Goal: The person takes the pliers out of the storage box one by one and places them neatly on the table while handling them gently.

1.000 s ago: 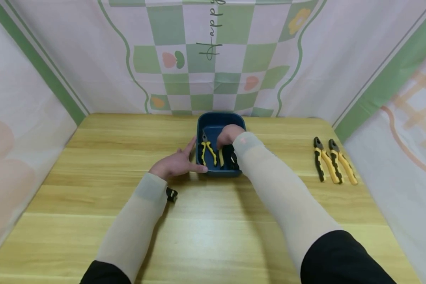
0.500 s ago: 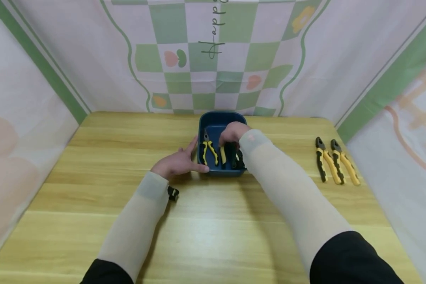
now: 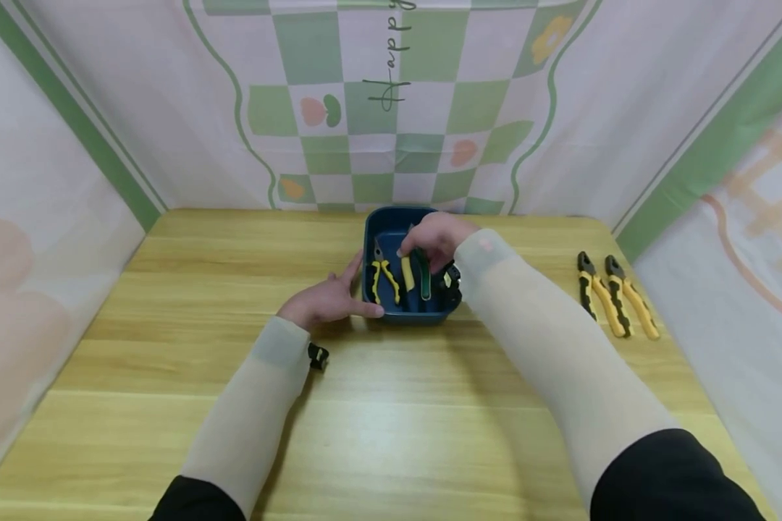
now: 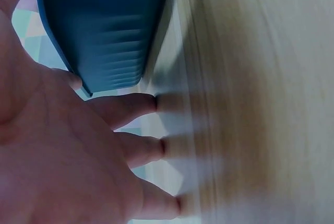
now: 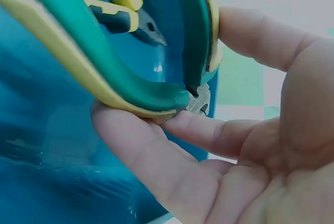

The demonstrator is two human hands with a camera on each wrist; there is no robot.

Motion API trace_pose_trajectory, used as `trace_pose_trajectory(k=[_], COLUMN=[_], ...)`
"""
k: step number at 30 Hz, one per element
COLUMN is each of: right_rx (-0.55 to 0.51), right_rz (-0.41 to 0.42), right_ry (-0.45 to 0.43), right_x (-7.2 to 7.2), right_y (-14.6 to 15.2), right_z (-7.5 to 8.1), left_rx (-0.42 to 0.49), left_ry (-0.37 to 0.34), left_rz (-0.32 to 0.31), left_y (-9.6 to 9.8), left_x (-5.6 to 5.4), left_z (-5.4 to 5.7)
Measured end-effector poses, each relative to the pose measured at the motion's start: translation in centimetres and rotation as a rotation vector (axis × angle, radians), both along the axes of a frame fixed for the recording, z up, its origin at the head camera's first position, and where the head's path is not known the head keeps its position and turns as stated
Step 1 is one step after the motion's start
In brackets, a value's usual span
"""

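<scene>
A pair of pliers with green and yellow handles [image 5: 99, 62] is in my right hand [image 3: 438, 239], which grips it over the dark blue bin [image 3: 412, 319]. In the right wrist view the thumb lies along one handle and the fingers curl round the other near the metal head. Smaller yellow and black pliers [image 3: 392, 281] lie inside the bin's left part. My left hand [image 3: 324, 300] rests at the bin's front left corner, thumb on the rim. Its other fingers are straight and spread, their tips on the table in the left wrist view.
Two pairs of yellow and black pliers [image 3: 586, 289] lie side by side on the wooden table [image 3: 378, 420] at the right. A patterned cloth [image 3: 417, 155] hangs right behind the table's back edge.
My right hand has risen and shifted right and back within the bin, bringing the pliers' green handles into view. The left hand stays in place at the corner.
</scene>
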State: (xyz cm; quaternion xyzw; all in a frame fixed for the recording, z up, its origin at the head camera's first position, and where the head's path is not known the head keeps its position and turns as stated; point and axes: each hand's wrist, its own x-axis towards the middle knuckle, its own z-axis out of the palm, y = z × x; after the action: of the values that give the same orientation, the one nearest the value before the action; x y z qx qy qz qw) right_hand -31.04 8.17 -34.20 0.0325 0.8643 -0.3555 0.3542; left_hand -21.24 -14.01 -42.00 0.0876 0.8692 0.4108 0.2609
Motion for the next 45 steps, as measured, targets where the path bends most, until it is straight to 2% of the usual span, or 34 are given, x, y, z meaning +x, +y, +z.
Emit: trace_pose_trajectory(k=[7, 12, 18, 26, 30, 34, 38, 45], right_rx=[-0.058, -0.145, -0.237, -0.306, -0.314, -0.299, -0.272, -0.236], right_rz=[-0.010, 0.009, -0.013, -0.013, -0.016, -0.020, -0.058, -0.118], right_ry=[-0.037, -0.063, -0.020, -0.046, -0.024, -0.018, -0.015, -0.042], right_x=[-0.2, -0.4, -0.9, -1.4, -1.7, -2.0, -2.0, -2.0], right_y=[0.3, 1.4, 3.5, 7.9, 10.7, 13.9, 17.0, 21.0], right_z=[0.9, 2.0, 3.1, 3.8, 4.5, 5.2, 6.0, 6.2], left_rx=[0.002, 0.021, 0.025, 0.024, 0.020, 0.028, 0.022, 0.026], left_ry=[0.003, -0.016, -0.027, -0.012, -0.007, -0.012, -0.006, -0.008], left_rz=[-0.004, 0.009, 0.017, 0.011, 0.003, 0.003, -0.003, -0.005], left_y=[0.0, 0.0, 0.0, 0.0, -0.1, -0.1, 0.0, -0.1], left_x=[0.1, 0.1, 0.2, 0.4, 0.4, 0.4, 0.3, 0.2], left_z=[0.2, 0.2, 0.0, -0.2, -0.2, -0.1, 0.0, 0.1])
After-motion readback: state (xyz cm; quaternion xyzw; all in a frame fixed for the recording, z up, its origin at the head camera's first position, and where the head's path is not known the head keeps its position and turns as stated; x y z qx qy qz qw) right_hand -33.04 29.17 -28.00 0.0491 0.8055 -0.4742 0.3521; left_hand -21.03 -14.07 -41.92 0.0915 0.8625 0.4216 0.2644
